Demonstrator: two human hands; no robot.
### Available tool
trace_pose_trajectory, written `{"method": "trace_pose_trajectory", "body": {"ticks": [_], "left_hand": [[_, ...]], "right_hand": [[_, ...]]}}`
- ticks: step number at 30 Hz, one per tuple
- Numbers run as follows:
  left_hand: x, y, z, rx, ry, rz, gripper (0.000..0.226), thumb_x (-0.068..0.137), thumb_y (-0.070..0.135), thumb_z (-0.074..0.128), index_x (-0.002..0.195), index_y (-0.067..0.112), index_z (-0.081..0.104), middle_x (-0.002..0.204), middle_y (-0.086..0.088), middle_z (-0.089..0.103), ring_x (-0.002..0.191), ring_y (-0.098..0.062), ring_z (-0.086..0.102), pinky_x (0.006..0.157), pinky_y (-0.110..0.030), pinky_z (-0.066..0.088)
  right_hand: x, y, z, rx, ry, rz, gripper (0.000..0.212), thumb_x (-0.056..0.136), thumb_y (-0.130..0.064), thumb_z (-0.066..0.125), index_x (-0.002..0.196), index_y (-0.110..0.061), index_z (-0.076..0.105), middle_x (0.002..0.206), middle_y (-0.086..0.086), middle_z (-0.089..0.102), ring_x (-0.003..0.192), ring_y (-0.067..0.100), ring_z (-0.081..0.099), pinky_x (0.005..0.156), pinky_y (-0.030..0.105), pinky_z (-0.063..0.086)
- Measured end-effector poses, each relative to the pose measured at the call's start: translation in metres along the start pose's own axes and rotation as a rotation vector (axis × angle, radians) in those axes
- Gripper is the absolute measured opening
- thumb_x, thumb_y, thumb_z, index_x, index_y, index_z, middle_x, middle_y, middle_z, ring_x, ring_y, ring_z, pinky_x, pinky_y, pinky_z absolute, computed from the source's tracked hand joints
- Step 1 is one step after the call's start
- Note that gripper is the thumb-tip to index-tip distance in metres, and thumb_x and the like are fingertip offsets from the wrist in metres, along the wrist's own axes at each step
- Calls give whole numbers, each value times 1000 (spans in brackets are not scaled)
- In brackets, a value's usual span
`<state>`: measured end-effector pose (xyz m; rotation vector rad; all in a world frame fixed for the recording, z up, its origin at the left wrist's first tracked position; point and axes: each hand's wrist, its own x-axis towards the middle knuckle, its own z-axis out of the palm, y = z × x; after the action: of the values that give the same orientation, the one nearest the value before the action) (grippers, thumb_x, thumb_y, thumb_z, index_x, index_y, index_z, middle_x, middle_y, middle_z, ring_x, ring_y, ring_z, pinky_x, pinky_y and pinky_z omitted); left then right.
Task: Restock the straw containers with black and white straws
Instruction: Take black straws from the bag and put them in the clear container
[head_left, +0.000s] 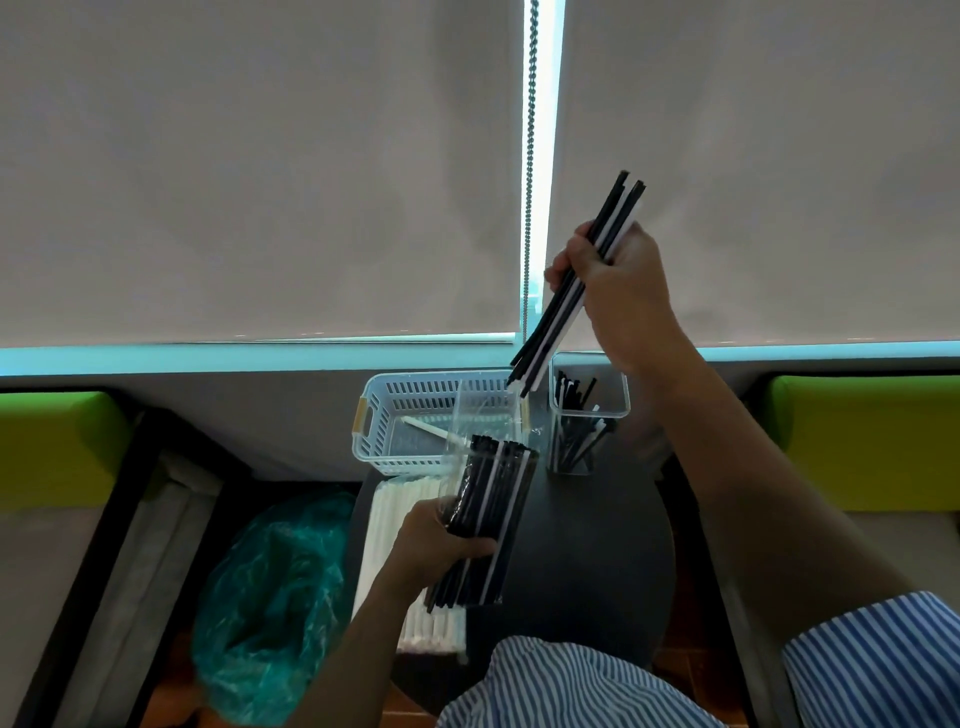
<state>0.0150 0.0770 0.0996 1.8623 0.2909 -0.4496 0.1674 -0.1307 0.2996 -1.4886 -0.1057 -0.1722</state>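
The right hand (615, 283) has its grip clamped on a small bunch of black straws (576, 280), tilted, their lower ends hanging just above the clear straw container (589, 410) on the dark round counter (587, 545). The left hand's (434, 540) grip wraps a plastic-sleeved pack of black straws (488, 509). Left of that grip lies a pack of white straws (400, 519); beyond it sits a white slotted basket (410, 410).

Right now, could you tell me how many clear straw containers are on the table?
2: one clear container stands at the table's back right, holding black straws; another stands before the white basket. Others may be hidden.
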Motion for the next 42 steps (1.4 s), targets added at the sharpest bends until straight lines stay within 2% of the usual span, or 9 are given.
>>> {"method": "trace_pose_trajectory", "body": {"ticks": [4, 8, 14, 18, 22, 25, 35, 38, 42], "left_hand": [[-2, -5, 1, -6, 24, -28, 38, 64, 13, 92, 97, 23, 78, 94, 4, 79, 90, -14, 76, 90, -45, 60], [-2, -5, 4, -34, 25, -19, 39, 65, 12, 93, 99, 21, 77, 96, 2, 79, 91, -15, 76, 89, -44, 60], [-1, 3, 6, -75, 42, 16, 36, 67, 5, 90, 95, 23, 76, 93, 3, 79, 88, -14, 76, 85, -38, 62], [-1, 5, 2, -92, 48, 21, 37, 67, 6, 91, 96, 22, 77, 95, 2, 79, 90, -16, 76, 85, -39, 61], [-1, 7, 1, -111, 52, 35, 36, 66, 5, 91, 94, 23, 78, 95, 0, 79, 90, -18, 76, 84, -39, 61], [0, 8, 0, -116, 44, 42, 36, 66, 5, 91, 93, 23, 78, 95, -1, 79, 90, -20, 76, 84, -39, 61], [-1, 10, -1, -117, 29, 50, 36, 67, 4, 90, 97, 21, 76, 95, 1, 79, 90, -16, 76, 82, -32, 62], [-1, 9, -1, -115, 23, 49, 37, 68, 4, 90, 98, 19, 76, 96, 1, 79, 91, -16, 76, 83, -32, 62], [0, 7, -3, -115, 15, 43, 39, 67, 6, 90, 102, 17, 77, 99, 0, 79, 95, -17, 75, 86, -36, 60]], "right_hand": [[8, -6, -18, -59, 65, -108, 10, 99, -4, 52, 97, -14, 51, 73, 3, 62, 73, 24, 67, 78, 35, 60], [18, 2, -31, -223, 122, -212, 14, 99, -6, 50, 96, -19, 48, 75, 0, 59, 73, 20, 67, 82, 38, 59], [23, 55, -44, -376, 100, -158, 6, 99, -8, 50, 102, -13, 48, 78, -5, 61, 75, 17, 68, 85, 41, 57], [22, 88, -54, -425, 58, -96, 5, 101, -8, 51, 104, -12, 48, 82, -3, 62, 80, 18, 69, 84, 28, 55], [20, 113, -60, -446, 48, -40, 7, 100, -7, 52, 102, -12, 48, 83, 1, 63, 74, 4, 66, 76, 13, 49], [18, 127, -63, -472, 30, 9, 7, 99, -7, 53, 102, -12, 49, 84, -1, 64, 79, 10, 66, 76, 18, 48], [14, 146, -70, -475, 67, 98, 11, 96, -7, 55, 93, -18, 52, 86, 2, 69, 80, 6, 65, 72, 16, 43], [18, 147, -73, -485, 77, 94, 16, 96, -10, 58, 88, -24, 55, 90, 5, 72, 89, 19, 69, 83, 30, 50], [22, 153, -78, -539, 81, 125, 4, 93, -11, 61, 91, -12, 65, 90, 5, 74, 92, 23, 69, 89, 37, 53]]}}
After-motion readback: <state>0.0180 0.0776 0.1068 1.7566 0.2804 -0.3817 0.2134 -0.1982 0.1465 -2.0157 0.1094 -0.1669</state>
